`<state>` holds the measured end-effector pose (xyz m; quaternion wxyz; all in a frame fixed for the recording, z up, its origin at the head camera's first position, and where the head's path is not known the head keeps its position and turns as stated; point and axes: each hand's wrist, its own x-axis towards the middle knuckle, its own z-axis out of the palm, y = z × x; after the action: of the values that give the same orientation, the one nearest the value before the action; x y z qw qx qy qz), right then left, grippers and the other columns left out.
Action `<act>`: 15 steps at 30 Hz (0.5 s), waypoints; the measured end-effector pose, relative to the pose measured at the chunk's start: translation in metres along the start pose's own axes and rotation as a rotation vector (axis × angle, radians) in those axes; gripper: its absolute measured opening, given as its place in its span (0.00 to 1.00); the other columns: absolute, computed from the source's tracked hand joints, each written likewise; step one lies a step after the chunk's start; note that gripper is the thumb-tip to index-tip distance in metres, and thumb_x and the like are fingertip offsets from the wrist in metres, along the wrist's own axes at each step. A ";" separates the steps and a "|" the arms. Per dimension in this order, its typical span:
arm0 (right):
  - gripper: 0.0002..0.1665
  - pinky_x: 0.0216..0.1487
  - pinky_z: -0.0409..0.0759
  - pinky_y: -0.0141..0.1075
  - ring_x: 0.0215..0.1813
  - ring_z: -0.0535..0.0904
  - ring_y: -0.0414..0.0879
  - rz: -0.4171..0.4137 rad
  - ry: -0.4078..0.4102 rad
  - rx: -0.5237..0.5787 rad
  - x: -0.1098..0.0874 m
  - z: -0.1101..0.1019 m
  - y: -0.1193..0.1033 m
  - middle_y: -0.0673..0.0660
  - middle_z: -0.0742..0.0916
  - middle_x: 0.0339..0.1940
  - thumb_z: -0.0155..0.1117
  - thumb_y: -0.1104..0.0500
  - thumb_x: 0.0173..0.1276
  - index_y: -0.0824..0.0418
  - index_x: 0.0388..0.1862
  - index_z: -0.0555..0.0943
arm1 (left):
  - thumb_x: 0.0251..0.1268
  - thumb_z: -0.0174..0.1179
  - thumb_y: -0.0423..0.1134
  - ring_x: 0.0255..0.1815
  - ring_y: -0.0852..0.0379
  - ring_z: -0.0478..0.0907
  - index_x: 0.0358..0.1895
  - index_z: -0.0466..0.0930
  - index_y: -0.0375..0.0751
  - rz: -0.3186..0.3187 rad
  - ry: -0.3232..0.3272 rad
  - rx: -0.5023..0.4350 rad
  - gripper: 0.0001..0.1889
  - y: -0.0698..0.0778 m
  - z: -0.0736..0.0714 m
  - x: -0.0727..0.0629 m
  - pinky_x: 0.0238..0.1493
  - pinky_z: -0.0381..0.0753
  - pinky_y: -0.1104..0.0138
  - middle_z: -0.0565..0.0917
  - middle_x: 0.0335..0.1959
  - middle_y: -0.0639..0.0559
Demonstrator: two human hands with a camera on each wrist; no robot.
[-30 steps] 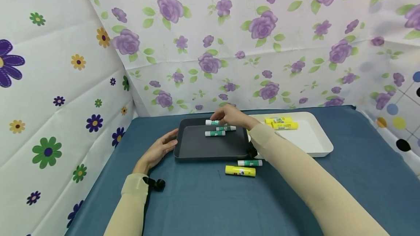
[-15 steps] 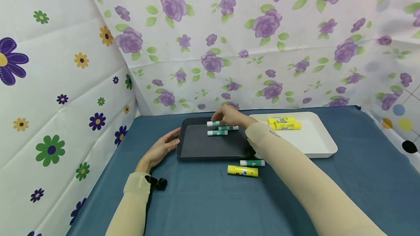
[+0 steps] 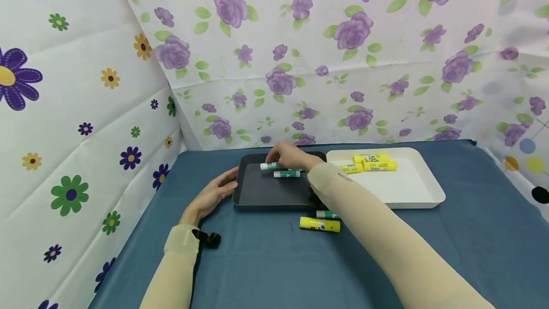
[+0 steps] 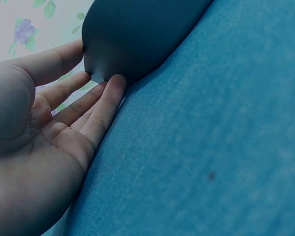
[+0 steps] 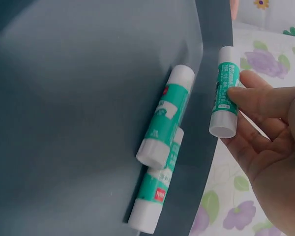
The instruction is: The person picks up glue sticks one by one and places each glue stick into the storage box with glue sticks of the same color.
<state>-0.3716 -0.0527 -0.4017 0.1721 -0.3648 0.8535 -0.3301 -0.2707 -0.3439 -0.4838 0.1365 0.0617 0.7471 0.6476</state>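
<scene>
My right hand (image 3: 288, 155) pinches a small green-and-white glue stick (image 5: 227, 91) between thumb and fingers, over the back of the dark grey tray (image 3: 257, 194). Two similar glue sticks lie in that tray, seen in the right wrist view: one nearer the middle (image 5: 167, 115), another (image 5: 155, 184) partly overlapped by it. At the tray's left side, my left hand (image 3: 213, 194) touches the outer wall; in the left wrist view its thumb and fairly straight fingertips (image 4: 117, 83) rest against the tray corner.
To the right stands a white tray (image 3: 418, 190) holding yellow glue sticks (image 3: 380, 166). On the blue cloth in front lie a yellow glue stick (image 3: 319, 224) and a green one (image 3: 327, 214), partly behind my right forearm. Floral sheets (image 3: 249, 27) hang behind and at the left.
My right hand has moved left along the dark tray's back with the glue stick. Its arm now uncovers another yellow stick in the white tray. The left hand stays at the tray.
</scene>
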 end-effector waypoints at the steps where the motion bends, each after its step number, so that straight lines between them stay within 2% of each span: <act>1: 0.21 0.60 0.85 0.43 0.60 0.84 0.53 0.001 0.001 0.000 0.002 0.001 0.000 0.59 0.89 0.55 0.58 0.78 0.73 0.65 0.58 0.87 | 0.83 0.56 0.40 0.82 0.41 0.55 0.85 0.53 0.50 -0.002 0.003 0.002 0.35 0.000 0.000 0.000 0.81 0.57 0.45 0.57 0.83 0.43; 6: 0.22 0.59 0.86 0.42 0.57 0.85 0.52 -0.001 -0.001 0.005 0.010 0.008 0.000 0.59 0.90 0.52 0.58 0.80 0.71 0.65 0.55 0.88 | 0.82 0.56 0.40 0.82 0.41 0.56 0.85 0.52 0.49 -0.008 0.014 0.010 0.35 0.000 0.002 0.002 0.81 0.59 0.45 0.57 0.82 0.42; 15: 0.22 0.60 0.85 0.43 0.58 0.84 0.53 0.010 0.011 -0.035 0.017 0.014 0.007 0.60 0.89 0.53 0.55 0.80 0.72 0.66 0.55 0.88 | 0.82 0.57 0.41 0.81 0.42 0.57 0.85 0.55 0.51 -0.002 0.011 0.003 0.34 0.000 0.000 0.000 0.81 0.59 0.46 0.60 0.82 0.44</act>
<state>-0.3789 -0.0674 -0.4172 0.1626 -0.3616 0.8618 -0.3163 -0.2711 -0.3441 -0.4842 0.1329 0.0576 0.7490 0.6465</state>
